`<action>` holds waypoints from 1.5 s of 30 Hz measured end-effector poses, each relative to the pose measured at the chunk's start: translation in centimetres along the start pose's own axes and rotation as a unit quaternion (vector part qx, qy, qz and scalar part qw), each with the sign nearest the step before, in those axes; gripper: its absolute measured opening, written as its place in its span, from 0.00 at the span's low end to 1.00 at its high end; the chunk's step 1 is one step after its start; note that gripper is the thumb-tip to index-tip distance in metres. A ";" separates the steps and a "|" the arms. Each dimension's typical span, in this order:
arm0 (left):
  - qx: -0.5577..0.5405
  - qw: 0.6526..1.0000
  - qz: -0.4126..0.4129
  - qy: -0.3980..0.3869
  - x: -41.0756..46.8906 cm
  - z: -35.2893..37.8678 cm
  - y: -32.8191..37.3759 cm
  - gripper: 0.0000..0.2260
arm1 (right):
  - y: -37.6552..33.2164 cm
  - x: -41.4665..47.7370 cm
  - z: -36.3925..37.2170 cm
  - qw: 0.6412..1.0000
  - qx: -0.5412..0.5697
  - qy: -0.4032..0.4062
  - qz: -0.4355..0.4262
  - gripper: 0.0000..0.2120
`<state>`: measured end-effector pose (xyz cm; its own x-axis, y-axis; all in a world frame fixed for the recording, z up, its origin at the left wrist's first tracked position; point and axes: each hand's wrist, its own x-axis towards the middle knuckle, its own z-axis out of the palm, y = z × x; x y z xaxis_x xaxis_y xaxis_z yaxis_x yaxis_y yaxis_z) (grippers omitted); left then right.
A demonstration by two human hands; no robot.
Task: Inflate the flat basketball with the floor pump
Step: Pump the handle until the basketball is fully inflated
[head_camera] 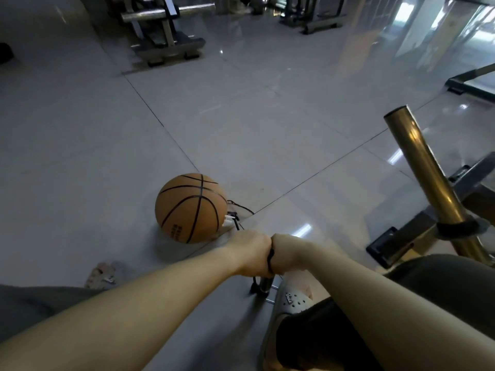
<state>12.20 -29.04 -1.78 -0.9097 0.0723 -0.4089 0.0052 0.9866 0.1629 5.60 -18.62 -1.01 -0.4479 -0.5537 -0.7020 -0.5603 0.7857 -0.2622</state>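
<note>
Our left hand (250, 253) and right hand (288, 253) touch, fingers curled around the pump handle (270, 259). The basketball (191, 207) rests on the floor (267, 129), hose (235, 223) beside it.

single head view, looking forward and down, near the hands (270, 254)

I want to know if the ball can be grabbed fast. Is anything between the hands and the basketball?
The left hand and right hand grip the pump; the basketball sits on the floor just beyond them. Only the thin black hose lies between, running to the ball's right side.
</note>
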 end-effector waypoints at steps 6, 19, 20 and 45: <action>-0.109 0.994 0.015 -0.020 -3.3 -7.6 0.3 0.09 | -1.9 -5.0 -6.2 0.999 0.032 -0.040 -0.016 0.03; 0.002 0.999 0.025 0.044 -1.2 -5.8 0.1 0.16 | -1.3 -2.9 -4.7 0.999 0.038 0.020 0.008 0.03; 0.011 0.998 0.028 0.052 -1.1 -4.5 0.0 0.16 | -1.0 -2.1 -3.6 0.999 0.038 0.022 0.008 0.01; -0.163 0.985 0.051 -0.029 -2.8 -12.5 0.1 0.14 | -3.3 -6.9 -10.4 0.999 0.036 -0.013 0.006 0.06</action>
<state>9.60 -30.93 10.58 -0.8865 0.1852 -0.4240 -0.0477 0.8750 0.4819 3.30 -20.28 11.62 -0.4361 -0.5376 -0.7216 -0.5035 0.8104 -0.2995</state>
